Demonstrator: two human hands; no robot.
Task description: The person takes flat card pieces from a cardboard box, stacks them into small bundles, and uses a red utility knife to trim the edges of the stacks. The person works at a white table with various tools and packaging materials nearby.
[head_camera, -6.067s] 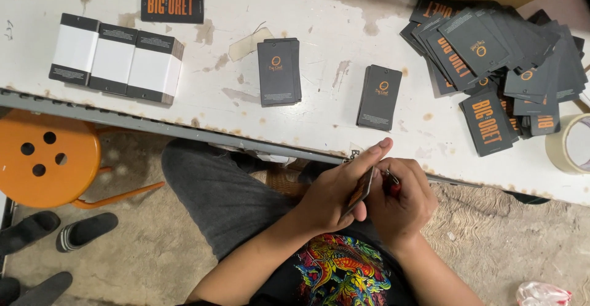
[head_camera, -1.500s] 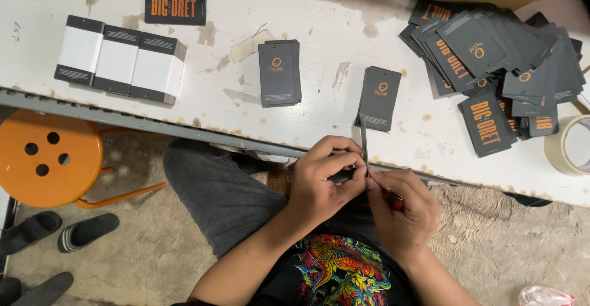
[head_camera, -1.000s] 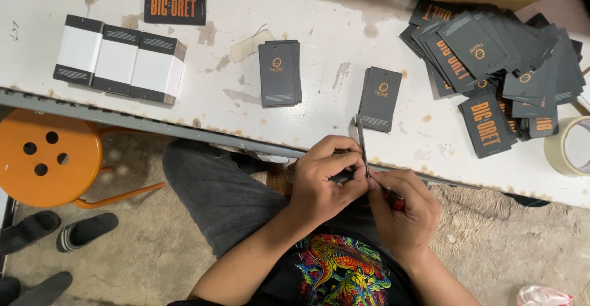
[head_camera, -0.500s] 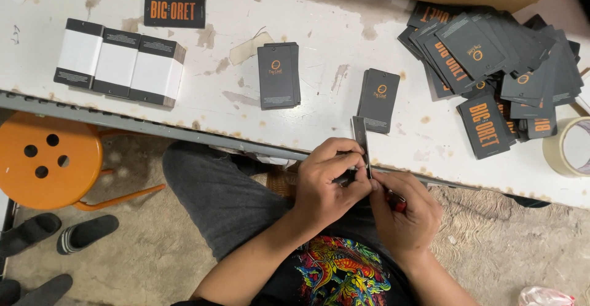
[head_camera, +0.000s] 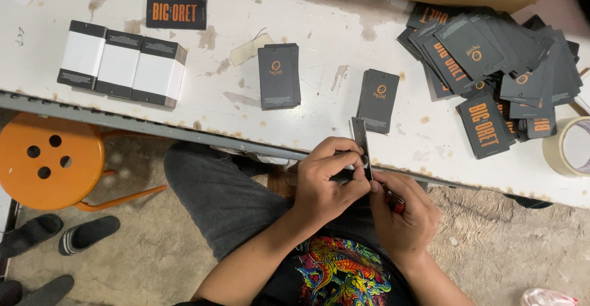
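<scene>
Dark card tag (head_camera: 360, 140) | pinched by left hand (head_camera: 329, 177) | right hand (head_camera: 402, 217) grips red-handled tool (head_camera: 395, 203) (table edge)

Left hand (head_camera: 329, 180) lifted dark tag (head_camera: 360, 140) — upright.

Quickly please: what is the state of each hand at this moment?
Left hand: closed, pinching a dark card tag held on edge.
Right hand: closed on a small red-handled tool; its tip is hidden.
</scene>
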